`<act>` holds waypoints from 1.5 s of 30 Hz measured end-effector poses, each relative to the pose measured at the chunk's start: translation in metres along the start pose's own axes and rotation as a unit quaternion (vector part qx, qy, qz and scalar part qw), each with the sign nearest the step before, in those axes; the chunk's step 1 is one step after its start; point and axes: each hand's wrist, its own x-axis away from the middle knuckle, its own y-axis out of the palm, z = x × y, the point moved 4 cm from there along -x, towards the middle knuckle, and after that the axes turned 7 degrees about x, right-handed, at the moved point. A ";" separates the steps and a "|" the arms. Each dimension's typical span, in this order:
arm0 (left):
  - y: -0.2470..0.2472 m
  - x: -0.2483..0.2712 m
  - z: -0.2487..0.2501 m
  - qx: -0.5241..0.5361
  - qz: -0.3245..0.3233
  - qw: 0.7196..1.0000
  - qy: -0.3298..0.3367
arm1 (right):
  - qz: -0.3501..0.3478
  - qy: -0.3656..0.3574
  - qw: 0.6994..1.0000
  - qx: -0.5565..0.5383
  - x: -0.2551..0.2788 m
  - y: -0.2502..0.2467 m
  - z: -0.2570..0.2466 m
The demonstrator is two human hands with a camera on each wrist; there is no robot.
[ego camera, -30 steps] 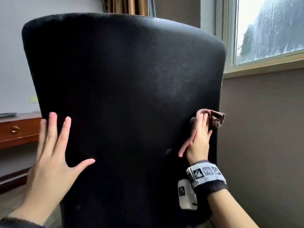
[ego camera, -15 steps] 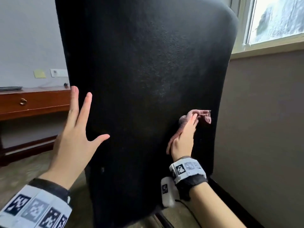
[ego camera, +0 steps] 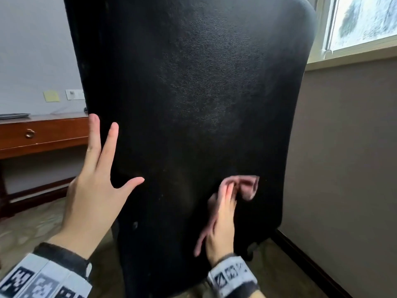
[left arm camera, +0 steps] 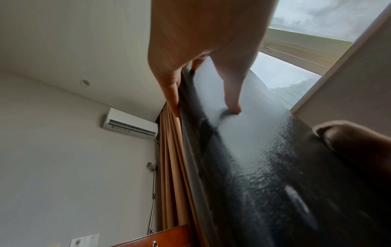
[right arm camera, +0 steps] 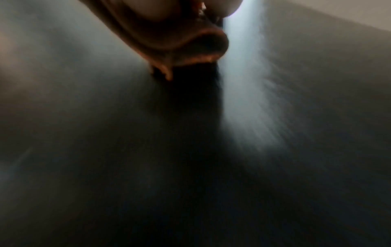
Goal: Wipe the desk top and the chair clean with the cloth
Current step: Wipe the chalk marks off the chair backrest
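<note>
From the head view, the black chair (ego camera: 193, 125) stands with its tall backrest toward the camera, filling most of the middle; the left hand (ego camera: 92, 196) lies flat against the backrest's left edge, fingers straight and spread, thumb splayed onto the black surface, holding nothing; the right hand (ego camera: 221, 224) presses the reddish-brown cloth (ego camera: 247, 187) against the lower right part of the backrest with extended fingers, the cloth bunched above and right of the fingertips; the hand is blurred. The wooden desk (ego camera: 43, 134) stands at far left against the wall, partly hidden behind the chair; a window (ego camera: 363, 20) is at upper right.

From the left wrist view, the left hand (left arm camera: 203, 41) reaches up the chair (left arm camera: 264, 167), outer fingers along the backrest's edge and one fingertip touching its surface; an orange curtain (left arm camera: 171, 150) hangs beyond, an air conditioner (left arm camera: 130, 126) on the wall at left.

The right wrist view is heavily blurred; the cloth (right arm camera: 180, 41) shows at the top against the dark surface; how the fingers lie cannot be told here.
</note>
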 end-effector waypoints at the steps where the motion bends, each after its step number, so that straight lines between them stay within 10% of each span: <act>1: 0.000 0.000 0.001 -0.004 0.003 1.000 0.003 | -0.011 -0.042 0.998 0.054 0.011 0.000 0.003; 3: -0.001 -0.001 0.001 -0.017 0.006 1.000 0.011 | 0.012 -0.060 0.995 0.075 -0.002 -0.014 0.020; 6: -0.001 0.001 0.004 -0.025 0.007 1.000 0.016 | 0.125 0.136 0.982 0.023 -0.071 -0.050 0.062; 9: 0.002 0.003 0.011 -0.026 0.006 0.999 0.019 | 0.104 0.371 0.921 -0.056 -0.086 -0.070 0.107; 13: 0.005 0.004 0.017 -0.022 0.008 0.999 0.025 | 0.067 0.442 0.892 -0.071 -0.044 -0.069 0.110; 16: 0.005 0.006 0.019 -0.025 0.013 0.999 0.028 | 0.118 0.309 0.944 -0.013 -0.061 -0.061 0.061; 20: 0.004 0.006 0.019 0.004 0.000 1.000 0.016 | 0.020 -0.094 0.991 0.089 -0.045 -0.009 -0.049; 26: -0.003 0.002 0.002 0.089 0.033 0.994 0.059 | -0.163 -0.471 0.809 0.310 0.063 0.051 -0.048; 29: -0.001 0.002 -0.002 0.103 0.042 0.992 0.058 | -0.131 -0.496 0.793 0.328 0.026 0.032 -0.068; 34: 0.000 0.004 -0.002 0.093 0.052 0.992 0.059 | -0.037 -0.377 0.877 0.297 -0.013 0.026 -0.104; 40: -0.005 0.006 -0.010 0.086 0.042 0.994 0.049 | -0.208 -0.547 0.757 0.291 0.051 0.071 -0.085; 45: -0.009 0.005 -0.018 0.103 0.083 0.989 0.063 | -0.042 -0.492 0.828 0.268 -0.030 0.045 -0.145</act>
